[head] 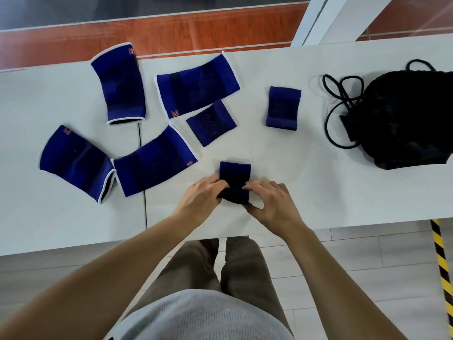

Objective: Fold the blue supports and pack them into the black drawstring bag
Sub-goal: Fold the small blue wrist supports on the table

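Note:
A small blue support point(234, 173) lies near the front of the white table point(318, 187), its near end doubled over. My left hand point(199, 200) pinches its left side and my right hand point(272, 204) pinches its right side. Two more small blue supports lie flat farther back, one in the middle point(211, 122) and one to the right point(283, 108). Several larger blue supports with white trim lie on the left half, such as one at the far left point(73, 161). The black drawstring bag point(404, 119) sits crumpled at the right, its cord point(335, 106) looped beside it.
The table's near edge runs just behind my hands, and a seam point(143, 173) splits the tabletop on the left. A yellow-and-black striped post point(441, 266) stands at the lower right. An orange floor strip lies beyond the far edge.

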A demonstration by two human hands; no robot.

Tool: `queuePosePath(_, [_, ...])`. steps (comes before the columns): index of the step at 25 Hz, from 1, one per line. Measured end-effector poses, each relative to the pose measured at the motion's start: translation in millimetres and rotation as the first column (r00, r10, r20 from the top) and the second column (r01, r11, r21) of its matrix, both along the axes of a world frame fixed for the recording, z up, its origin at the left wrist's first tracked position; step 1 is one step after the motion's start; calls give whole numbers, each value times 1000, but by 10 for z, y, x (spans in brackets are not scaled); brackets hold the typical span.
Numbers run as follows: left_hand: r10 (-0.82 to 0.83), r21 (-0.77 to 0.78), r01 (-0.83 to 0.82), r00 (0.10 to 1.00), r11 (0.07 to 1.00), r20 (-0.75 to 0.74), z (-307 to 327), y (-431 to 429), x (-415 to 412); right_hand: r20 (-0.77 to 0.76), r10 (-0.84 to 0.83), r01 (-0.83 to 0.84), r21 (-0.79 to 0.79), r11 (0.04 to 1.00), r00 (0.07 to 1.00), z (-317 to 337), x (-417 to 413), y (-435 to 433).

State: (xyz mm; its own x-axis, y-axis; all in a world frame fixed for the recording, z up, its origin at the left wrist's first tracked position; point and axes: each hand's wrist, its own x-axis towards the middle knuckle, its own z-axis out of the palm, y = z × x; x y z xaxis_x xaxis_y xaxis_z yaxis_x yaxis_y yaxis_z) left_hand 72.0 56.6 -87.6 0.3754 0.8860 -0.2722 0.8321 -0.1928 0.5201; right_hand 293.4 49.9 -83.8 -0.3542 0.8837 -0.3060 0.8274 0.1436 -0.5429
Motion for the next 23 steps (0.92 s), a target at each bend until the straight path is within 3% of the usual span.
queuePosePath(3, [-7,-22,7,1000,1000,8,73,41,-22,-36,-35,36,22,999,999,-14,-52,107])
queuePosePath(9, [100,-147,-85,990,985,96,204,249,-3,-48,-195,188,-129,974,980,-16,-205,267])
queuePosePath(14, [119,-87,-114,991,990,56,42,419,99,23,-351,350,-169,921,936,-13,-301,227])
queuePosePath(18, [166,-18,-166,985,986,52,-61,473,127,121,-360,378,-184,908,925,-38,-353,326])
queuePosePath(22, [216,100,-220,975,970,56,-138,463,119,48,-506,504,-213,837,861,-23,-313,431])
queuePosePath(23, [211,130,-216,976,968,51,-159,467,128,48,-506,508,-131,851,861,-7,-318,427])
